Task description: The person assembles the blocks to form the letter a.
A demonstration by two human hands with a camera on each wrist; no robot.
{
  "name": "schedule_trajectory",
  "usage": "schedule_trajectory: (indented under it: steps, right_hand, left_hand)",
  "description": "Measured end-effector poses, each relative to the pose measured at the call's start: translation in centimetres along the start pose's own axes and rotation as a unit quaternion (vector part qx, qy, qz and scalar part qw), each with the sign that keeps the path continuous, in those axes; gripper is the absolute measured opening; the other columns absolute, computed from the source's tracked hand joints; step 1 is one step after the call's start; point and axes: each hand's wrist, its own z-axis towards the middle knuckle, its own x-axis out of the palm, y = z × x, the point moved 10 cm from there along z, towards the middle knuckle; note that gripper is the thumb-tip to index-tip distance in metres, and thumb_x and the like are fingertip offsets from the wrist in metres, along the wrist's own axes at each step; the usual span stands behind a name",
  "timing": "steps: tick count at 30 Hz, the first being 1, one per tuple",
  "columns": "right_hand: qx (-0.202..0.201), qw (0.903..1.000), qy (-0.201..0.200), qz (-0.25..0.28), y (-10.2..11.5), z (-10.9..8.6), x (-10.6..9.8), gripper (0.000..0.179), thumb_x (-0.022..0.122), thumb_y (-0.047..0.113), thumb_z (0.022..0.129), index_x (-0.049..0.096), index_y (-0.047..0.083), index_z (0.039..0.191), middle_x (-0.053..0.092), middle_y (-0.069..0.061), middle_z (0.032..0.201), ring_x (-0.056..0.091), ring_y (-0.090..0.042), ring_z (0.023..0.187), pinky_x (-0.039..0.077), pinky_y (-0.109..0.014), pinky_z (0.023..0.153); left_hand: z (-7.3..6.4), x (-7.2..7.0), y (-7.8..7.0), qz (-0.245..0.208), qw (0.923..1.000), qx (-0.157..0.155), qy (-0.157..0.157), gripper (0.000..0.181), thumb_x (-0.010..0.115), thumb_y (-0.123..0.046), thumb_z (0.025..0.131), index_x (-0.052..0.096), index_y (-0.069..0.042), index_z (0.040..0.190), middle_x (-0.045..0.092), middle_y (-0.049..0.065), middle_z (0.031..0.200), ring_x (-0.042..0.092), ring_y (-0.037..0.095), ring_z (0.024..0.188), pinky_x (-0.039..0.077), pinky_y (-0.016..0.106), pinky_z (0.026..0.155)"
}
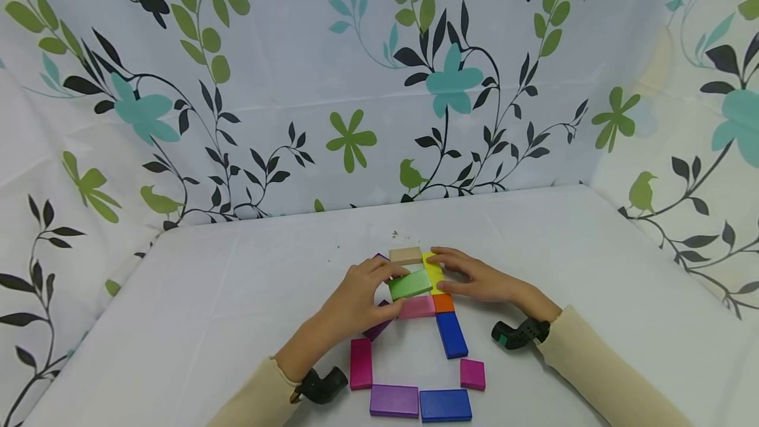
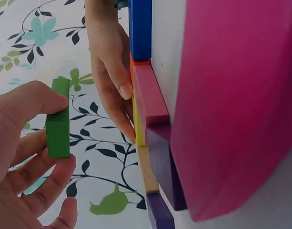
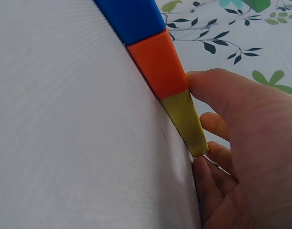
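Observation:
My left hand (image 1: pixel 363 292) pinches a light green block (image 1: pixel 410 284) between thumb and fingers. In the left wrist view that green block (image 2: pixel 58 133) hangs apart from the row of blocks. A yellow block (image 1: pixel 435 275) lies on the table, with my right hand (image 1: pixel 483 280) at its right side. Seen from the right wrist, the thumb is by the join with an orange block (image 3: pixel 160 64), and the other fingers reach round the far end of the yellow block (image 3: pixel 187 121). A pink block (image 1: pixel 417 307) lies just below the green one.
Blocks outline a shape on the white table (image 1: pixel 284 269): a tan block (image 1: pixel 406 256) at the top, a dark purple block (image 1: pixel 377 329) and magenta block (image 1: pixel 361 364) on the left, purple (image 1: pixel 394 401) and blue (image 1: pixel 445 406) blocks at the bottom. Patterned cloth (image 1: pixel 267 84) hangs behind.

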Motion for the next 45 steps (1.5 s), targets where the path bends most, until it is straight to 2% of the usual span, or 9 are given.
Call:
schedule_trajectory:
  steps: [7,13,22,29,37,45]
  right_hand:
    - [-0.016,0.9999,0.0,-0.002,0.3,0.0,-0.1,0.053,0.06,0.025,0.096,0.045,0.008,0.145,0.025,-0.018,0.158,0.035,-0.044,0.137,0.029,-0.062,0.108]
    - [-0.027,0.9996,0.0,-0.004,0.5,0.0,-0.1,0.053,0.06,0.024,0.097,0.044,0.006,0.144,0.025,-0.02,0.157,0.036,-0.046,0.137,0.03,-0.062,0.107]
    - [-0.039,0.9992,0.002,0.001,0.7,0.0,0.0,0.052,0.059,0.021,0.097,0.044,0.003,0.144,0.025,-0.022,0.156,0.035,-0.045,0.137,0.029,-0.061,0.108]
    - [-0.048,0.9988,0.003,-0.005,1.0,-0.1,0.0,0.051,0.059,0.018,0.097,0.044,0.002,0.143,0.026,-0.022,0.156,0.034,-0.044,0.138,0.028,-0.06,0.109]
    - [-0.045,0.999,0.001,-0.006,0.8,-0.2,0.0,0.051,0.059,0.02,0.097,0.045,0.003,0.143,0.026,-0.023,0.155,0.037,-0.045,0.136,0.029,-0.06,0.109]
    - [-0.038,0.9993,0.003,0.003,0.7,-0.3,0.0,0.053,0.06,0.025,0.097,0.045,0.006,0.144,0.026,-0.021,0.157,0.038,-0.043,0.136,0.027,-0.061,0.109]
  left_hand:
    - [0.2,0.6,-2.0,0.012,0.9988,0.047,0.008,0.037,0.075,-0.021,0.084,0.066,-0.012,0.12,0.063,0.005,0.114,0.058,0.02,0.104,0.045,0.046,0.088]
    - [0.3,1.5,-3.8,0.02,0.9962,0.08,0.028,0.037,0.073,-0.023,0.086,0.066,-0.011,0.12,0.064,0.003,0.112,0.057,0.019,0.108,0.044,0.046,0.088]
    - [0.5,3.1,-5.7,0.026,0.9924,0.094,0.075,0.035,0.07,-0.027,0.089,0.064,-0.016,0.122,0.062,0.0,0.119,0.055,0.017,0.116,0.041,0.042,0.094]
    - [0.5,4.5,-7.1,0.029,0.9869,0.12,0.104,0.035,0.068,-0.029,0.091,0.064,-0.019,0.124,0.059,-0.006,0.112,0.053,0.007,0.109,0.04,0.036,0.093]
    - [0.4,5.6,-8.5,0.041,0.9813,0.147,0.118,0.035,0.067,-0.03,0.091,0.064,-0.019,0.123,0.06,-0.006,0.118,0.05,0.006,0.114,0.039,0.03,0.094]
    - [0.4,6.6,-10.0,0.057,0.9738,0.175,0.133,0.035,0.064,-0.03,0.093,0.064,-0.02,0.126,0.061,-0.006,0.117,0.051,0.005,0.11,0.041,0.03,0.097]
